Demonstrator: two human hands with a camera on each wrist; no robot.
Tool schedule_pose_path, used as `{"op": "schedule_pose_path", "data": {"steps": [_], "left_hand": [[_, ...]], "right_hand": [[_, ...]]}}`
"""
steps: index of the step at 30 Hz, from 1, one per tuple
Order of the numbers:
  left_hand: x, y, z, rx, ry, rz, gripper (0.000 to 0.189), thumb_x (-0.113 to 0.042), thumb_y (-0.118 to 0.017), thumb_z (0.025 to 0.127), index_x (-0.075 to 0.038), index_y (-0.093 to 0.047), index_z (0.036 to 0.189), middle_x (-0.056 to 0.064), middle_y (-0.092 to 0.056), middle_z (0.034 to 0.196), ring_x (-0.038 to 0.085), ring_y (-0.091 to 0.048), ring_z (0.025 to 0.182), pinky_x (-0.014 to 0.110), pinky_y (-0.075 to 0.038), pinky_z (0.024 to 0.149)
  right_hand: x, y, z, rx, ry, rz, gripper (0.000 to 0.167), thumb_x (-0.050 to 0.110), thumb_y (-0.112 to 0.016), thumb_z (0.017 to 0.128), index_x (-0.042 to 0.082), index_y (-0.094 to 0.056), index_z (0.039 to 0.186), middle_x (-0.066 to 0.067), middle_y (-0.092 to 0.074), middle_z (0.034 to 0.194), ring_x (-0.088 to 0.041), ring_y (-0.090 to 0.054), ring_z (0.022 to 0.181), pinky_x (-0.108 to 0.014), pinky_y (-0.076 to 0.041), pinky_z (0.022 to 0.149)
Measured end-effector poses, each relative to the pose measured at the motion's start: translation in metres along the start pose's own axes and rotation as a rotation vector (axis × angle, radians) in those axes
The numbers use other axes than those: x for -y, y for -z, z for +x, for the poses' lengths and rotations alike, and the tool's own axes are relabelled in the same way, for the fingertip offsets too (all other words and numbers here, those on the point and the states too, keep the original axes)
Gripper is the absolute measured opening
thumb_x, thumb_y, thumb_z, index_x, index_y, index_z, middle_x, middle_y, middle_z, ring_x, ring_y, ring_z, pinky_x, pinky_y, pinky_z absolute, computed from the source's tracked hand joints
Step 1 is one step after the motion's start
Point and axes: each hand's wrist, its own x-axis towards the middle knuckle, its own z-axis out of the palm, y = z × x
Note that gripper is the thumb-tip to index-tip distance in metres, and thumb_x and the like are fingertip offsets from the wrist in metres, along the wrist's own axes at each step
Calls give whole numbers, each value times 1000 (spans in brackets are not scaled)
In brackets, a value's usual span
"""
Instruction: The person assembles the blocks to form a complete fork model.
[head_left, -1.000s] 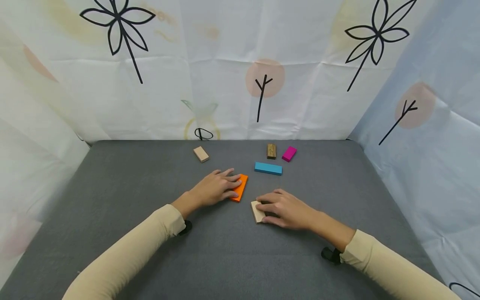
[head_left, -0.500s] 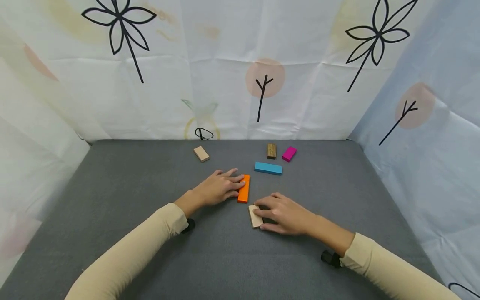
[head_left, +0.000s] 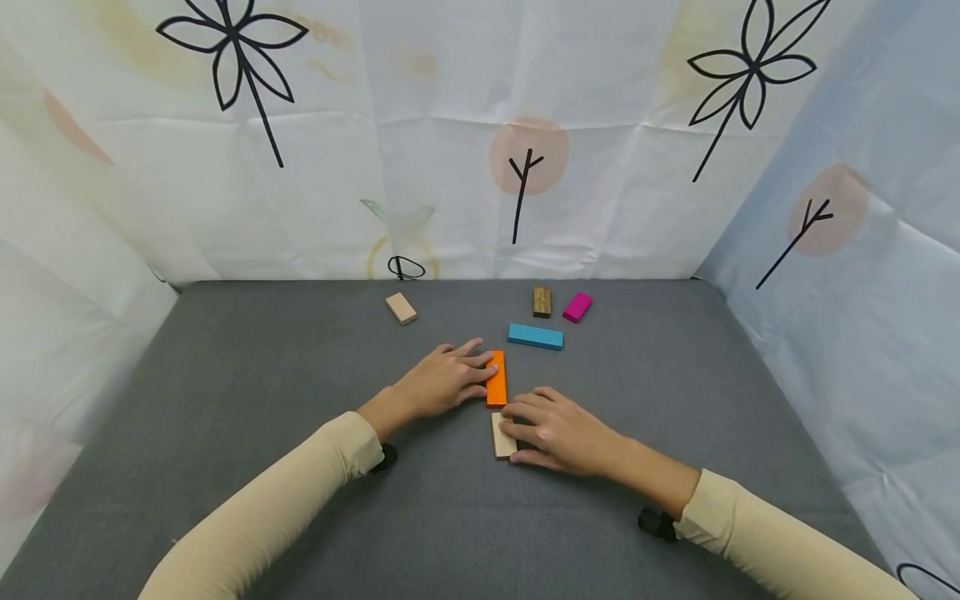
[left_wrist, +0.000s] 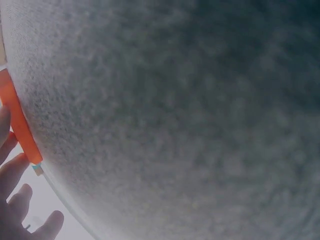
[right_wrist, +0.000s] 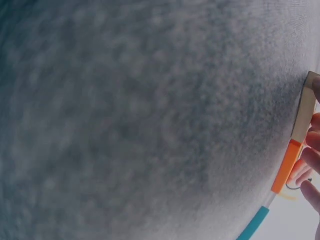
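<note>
My left hand (head_left: 438, 382) touches the orange block (head_left: 497, 393) with spread, mostly straight fingers. Its fingertips lie on the block's left side and top, also in the left wrist view, where the orange block (left_wrist: 22, 125) is at the left edge. My right hand (head_left: 566, 437) rests its fingers on a pale wooden block (head_left: 502, 450), thumb at the near right corner. Both blocks lie flat and lengthwise away from me, the pale one just in front of the orange one. In the right wrist view the pale block (right_wrist: 303, 112) and orange block (right_wrist: 286, 167) appear end to end.
Beyond the orange block lies a blue block (head_left: 536, 337), set crosswise. Farther back are a brown block (head_left: 542, 302), a magenta block (head_left: 577, 307) and another pale block (head_left: 401, 308). The grey table (head_left: 247, 375) ends at a patterned cloth backdrop (head_left: 450, 150).
The orange block has slid right under my left hand and turned from slanted to nearly straight. My right hand has moved the pale block left and slightly toward me, also straightening it.
</note>
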Motion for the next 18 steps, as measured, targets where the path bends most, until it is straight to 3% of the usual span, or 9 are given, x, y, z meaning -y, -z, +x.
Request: {"op": "schedule_pose_path", "data": {"steps": [18], "left_hand": [[-7,-1,0,-3,-9,-11,45,-34,-56,102,-14,-56,143,9,-48,149,33,-34,144,56,-41,104]], "right_hand": [[0,1,5,4,7,-64,38,43,-72,91,12,-73,112,-2,-67,111,-19,-59,109,-41,-46,97]]}}
